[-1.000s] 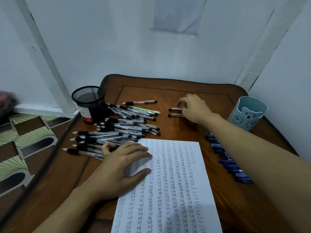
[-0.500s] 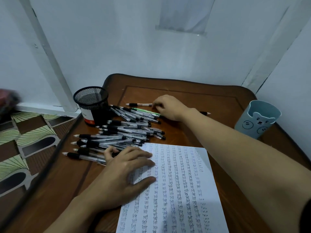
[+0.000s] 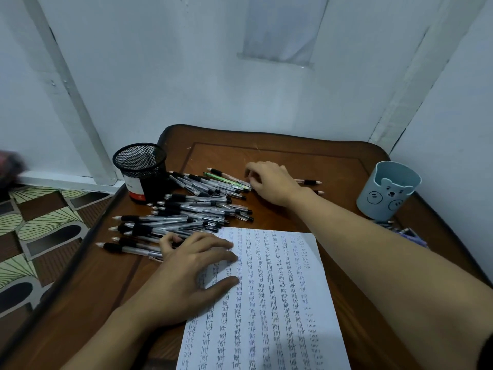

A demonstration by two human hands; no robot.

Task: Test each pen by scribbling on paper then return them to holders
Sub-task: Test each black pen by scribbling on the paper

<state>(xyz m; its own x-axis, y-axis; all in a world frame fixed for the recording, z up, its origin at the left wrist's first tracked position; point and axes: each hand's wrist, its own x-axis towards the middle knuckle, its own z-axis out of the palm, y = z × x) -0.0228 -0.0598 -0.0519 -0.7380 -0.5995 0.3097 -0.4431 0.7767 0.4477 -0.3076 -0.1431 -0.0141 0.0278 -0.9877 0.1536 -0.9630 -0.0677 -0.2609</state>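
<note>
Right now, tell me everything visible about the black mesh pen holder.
The black mesh holder is a round, open-topped cup of what looks like wire mesh. A white and red label covers its lower part. It stands upright at the wooden table's far left edge. No pens stick out of it. The pile of pens lies beside its base; contact is unclear.

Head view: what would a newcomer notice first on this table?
A sprawling heap of clear black-gripped pens covers the left of the brown wooden table. Nearer, a white sheet filled with columns of handwritten "test" lies under the flat left hand, while the right hand reaches the heap's far edge.
</note>
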